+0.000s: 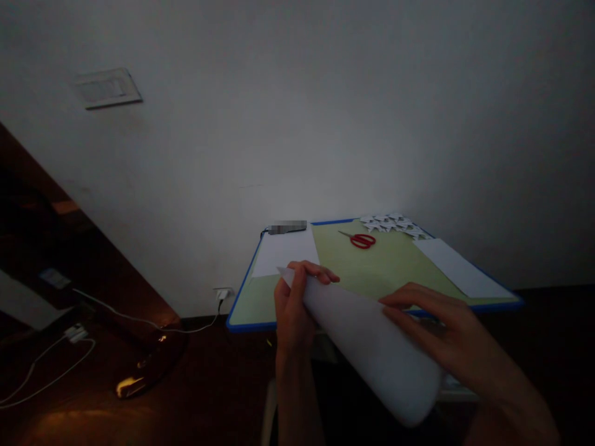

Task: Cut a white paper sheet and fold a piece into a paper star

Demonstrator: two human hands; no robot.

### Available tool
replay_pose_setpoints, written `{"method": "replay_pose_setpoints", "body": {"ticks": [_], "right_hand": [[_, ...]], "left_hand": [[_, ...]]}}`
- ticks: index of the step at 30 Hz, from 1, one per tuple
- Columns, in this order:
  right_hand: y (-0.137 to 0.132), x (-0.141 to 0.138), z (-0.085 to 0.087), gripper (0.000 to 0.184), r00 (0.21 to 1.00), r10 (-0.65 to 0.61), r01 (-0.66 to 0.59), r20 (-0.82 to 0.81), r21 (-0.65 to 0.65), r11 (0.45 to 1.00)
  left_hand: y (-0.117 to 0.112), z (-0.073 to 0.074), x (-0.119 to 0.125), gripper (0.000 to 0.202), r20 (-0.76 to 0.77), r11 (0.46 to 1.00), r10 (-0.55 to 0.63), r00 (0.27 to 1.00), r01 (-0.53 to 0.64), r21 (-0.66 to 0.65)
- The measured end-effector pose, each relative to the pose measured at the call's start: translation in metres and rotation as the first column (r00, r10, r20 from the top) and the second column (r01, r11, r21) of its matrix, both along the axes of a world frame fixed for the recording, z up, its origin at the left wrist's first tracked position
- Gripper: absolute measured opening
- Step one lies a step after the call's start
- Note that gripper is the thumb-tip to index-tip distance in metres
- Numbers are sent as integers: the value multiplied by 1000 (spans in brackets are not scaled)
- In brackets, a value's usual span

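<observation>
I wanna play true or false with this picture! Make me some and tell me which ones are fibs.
1. The left hand holds the rolled white paper near its pointed end. True.
2. The right hand holds a pencil. False: it pinches the rolled white paper.
3. The red-handled scissors lie on the table. True.
4. The table's rim is yellow. False: it is blue.
5. The small white pieces are on the floor. False: they are on the table, toward its far right corner.
</observation>
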State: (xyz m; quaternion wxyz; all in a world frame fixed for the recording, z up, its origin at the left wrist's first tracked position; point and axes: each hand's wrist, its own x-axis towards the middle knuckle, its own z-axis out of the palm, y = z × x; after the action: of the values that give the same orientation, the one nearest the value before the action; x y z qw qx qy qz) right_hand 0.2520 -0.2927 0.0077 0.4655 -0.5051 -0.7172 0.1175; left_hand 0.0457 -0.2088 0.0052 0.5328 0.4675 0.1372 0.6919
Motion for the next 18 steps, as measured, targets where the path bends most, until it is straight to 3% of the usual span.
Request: {"method": "replay_pose_setpoints", "body": {"ticks": [6, 11, 18], "right_hand": [[3, -17, 0, 25, 999, -42, 42, -4, 101, 994], [5, -33, 5, 20, 1000, 14, -10, -23, 148, 989], [7, -33, 6, 11, 995, 55, -39, -88, 183, 982]], "left_hand": [[-9, 5, 7, 30, -50, 998, 33, 998, -36, -52], [-12, 3, 10, 30, -68, 1000, -6, 998, 5, -23], [-15, 5, 15, 32, -49, 1000, -29, 998, 29, -8]]}}
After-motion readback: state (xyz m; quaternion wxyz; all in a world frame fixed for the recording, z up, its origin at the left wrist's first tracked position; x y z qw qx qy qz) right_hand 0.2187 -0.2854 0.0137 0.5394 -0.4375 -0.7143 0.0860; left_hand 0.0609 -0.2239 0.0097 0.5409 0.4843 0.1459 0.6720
